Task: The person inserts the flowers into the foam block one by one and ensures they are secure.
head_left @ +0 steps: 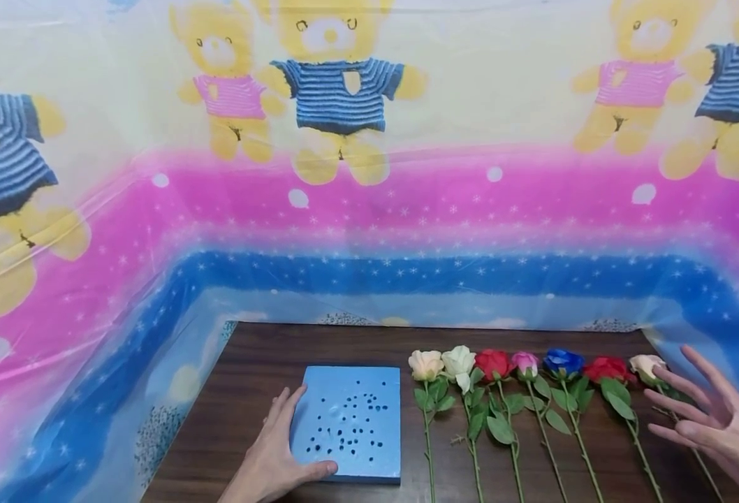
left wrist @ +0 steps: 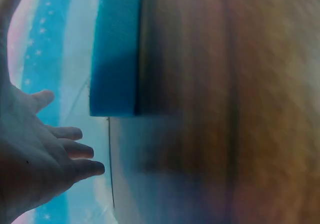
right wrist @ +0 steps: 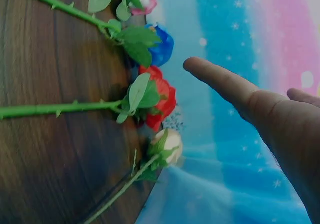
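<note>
Hands (head_left: 275,454) apparently steadying pitted blue foam slab (head_left: 350,423), thorny-stemmed roses (head_left: 492,391) alongside

Two bare hands, left grip (head_left: 275,454), right grip (head_left: 715,419), no sleeves, no rings

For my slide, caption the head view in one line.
Left hand rests on holed blue foam block; open right hand hovers beside seven roses.

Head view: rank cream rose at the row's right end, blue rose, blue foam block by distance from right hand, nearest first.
1. Cream rose, at the row's right end, beside the right hand.
2. Blue rose, mid-row, further left.
3. Blue foam block, far left, under the left hand.
</note>
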### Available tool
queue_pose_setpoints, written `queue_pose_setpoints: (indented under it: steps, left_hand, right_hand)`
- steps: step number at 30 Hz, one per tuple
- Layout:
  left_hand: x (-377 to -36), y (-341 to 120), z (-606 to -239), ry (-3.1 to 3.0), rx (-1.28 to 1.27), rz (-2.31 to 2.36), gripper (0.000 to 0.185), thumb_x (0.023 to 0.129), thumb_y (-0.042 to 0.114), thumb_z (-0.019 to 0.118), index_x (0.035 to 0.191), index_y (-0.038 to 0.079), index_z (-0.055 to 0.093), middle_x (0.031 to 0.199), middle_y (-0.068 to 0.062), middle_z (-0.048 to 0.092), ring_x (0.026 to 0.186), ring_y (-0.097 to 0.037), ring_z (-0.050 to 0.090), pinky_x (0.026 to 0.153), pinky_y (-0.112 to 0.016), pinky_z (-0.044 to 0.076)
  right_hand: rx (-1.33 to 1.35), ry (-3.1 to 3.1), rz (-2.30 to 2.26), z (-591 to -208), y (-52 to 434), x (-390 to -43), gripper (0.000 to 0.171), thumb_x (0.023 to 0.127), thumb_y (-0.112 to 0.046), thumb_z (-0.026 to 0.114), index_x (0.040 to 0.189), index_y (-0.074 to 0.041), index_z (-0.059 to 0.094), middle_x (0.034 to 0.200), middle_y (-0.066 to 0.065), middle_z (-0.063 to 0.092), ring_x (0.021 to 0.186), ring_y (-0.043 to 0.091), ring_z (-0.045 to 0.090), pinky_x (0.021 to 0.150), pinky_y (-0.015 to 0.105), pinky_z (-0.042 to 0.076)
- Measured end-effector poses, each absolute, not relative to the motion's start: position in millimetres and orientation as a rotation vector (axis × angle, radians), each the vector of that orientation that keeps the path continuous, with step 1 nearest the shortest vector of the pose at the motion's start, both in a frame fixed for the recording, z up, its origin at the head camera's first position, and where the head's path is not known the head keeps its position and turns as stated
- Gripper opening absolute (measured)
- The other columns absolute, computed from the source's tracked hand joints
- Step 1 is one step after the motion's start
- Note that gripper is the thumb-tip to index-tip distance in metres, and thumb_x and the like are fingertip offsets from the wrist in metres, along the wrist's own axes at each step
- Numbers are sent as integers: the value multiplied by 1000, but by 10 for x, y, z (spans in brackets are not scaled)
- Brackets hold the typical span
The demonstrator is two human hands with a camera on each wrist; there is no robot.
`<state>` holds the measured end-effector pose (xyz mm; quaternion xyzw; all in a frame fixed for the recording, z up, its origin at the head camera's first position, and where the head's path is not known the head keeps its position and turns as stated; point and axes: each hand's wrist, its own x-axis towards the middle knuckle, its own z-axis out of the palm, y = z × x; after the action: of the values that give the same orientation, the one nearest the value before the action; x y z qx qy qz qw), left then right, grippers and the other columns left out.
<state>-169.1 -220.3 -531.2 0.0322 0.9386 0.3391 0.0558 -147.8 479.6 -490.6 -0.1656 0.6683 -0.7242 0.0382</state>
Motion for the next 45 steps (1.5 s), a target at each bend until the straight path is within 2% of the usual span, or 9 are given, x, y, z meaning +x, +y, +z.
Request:
queue_pose_setpoints:
  steps: [9, 14, 17, 22, 27, 31, 34, 37, 45]
  left_hand:
    - [-1805, -2175, -5444, 2902, 149, 878, 146, 67, 88, 89, 180, 21, 23, 181, -32, 16, 166, -60, 9, 126, -84, 11]
    - [-1839, -2172, -5473, 2907, 179, 818, 145, 71, 88, 86, 181, 20, 20, 181, -35, 15, 165, -61, 10, 125, -85, 12]
    - [-1841, -2172, -5486, 2894, 161, 800, 142, 75, 87, 83, 181, 18, 20, 180, -36, 16, 165, -61, 11, 125, -85, 13]
    - [-1836, -2176, -5508, 2882, 145, 787, 139, 78, 87, 81, 180, 16, 20, 179, -37, 17, 164, -63, 12, 126, -84, 14]
    - [-1825, -2189, -5534, 2874, 146, 777, 140, 77, 88, 81, 181, 17, 18, 179, -38, 17, 164, -63, 11, 126, -84, 12]
    - [-1804, -2205, -5545, 2858, 128, 776, 141, 77, 88, 81, 181, 18, 17, 179, -39, 15, 164, -62, 10, 127, -84, 11]
    - [-1789, -2218, -5547, 2851, 126, 781, 141, 78, 87, 82, 181, 17, 16, 179, -39, 14, 165, -62, 10, 127, -83, 10]
    - [-1788, -2233, -5554, 2847, 134, 780, 140, 79, 86, 82, 181, 17, 16, 180, -38, 13, 165, -61, 9, 128, -82, 10]
    - [-1792, -2262, -5568, 2854, 121, 739, 144, 76, 89, 81, 181, 16, 16, 179, -38, 13, 165, -61, 8, 128, -82, 9]
  right_hand:
    - [-403, 2124, -2205, -5071, 5014, -1356, 101, 115, 15, 40, 177, -49, -8, 159, -22, 43, 130, -3, 67, 89, 48, 67]
    - [-319, 2215, -2152, -5149, 5106, -1327, 102, 115, 13, 44, 177, -49, -8, 156, -21, 39, 127, -9, 65, 86, 45, 67]
    - [-222, 2298, -2036, -5181, 5145, -1315, 101, 116, 7, 48, 175, -51, -10, 174, -22, 25, 123, -13, 63, 88, 54, 66]
    - [-42, 2422, -1792, -5217, 5199, -1323, 103, 117, -4, 55, 172, -55, -15, 187, 11, -18, 114, -21, 58, 92, 70, 60]
    - [52, 2451, -1680, -5234, 5247, -1353, 107, 116, -13, 62, 170, -57, -20, 180, 33, -17, 107, -24, 56, 97, 65, 61]
    - [84, 2504, -1518, -5234, 5254, -1378, 111, 116, -24, 65, 166, -56, -27, 172, 50, -7, 131, 27, 69, 99, 76, 55]
    - [92, 2537, -1425, -5239, 5237, -1381, 114, 115, -26, 67, 165, -53, -31, 169, 54, -2, 142, 77, 33, 99, 77, 54]
    - [115, 2561, -1384, -5242, 5226, -1380, 116, 114, -28, 69, 164, -51, -33, 167, 56, -2, 144, 84, 17, 97, 78, 53]
    - [240, 2556, -1287, -5265, 5209, -1435, 127, 108, -42, 76, 166, -36, -37, 169, 54, -6, 142, 84, 18, 97, 86, 45]
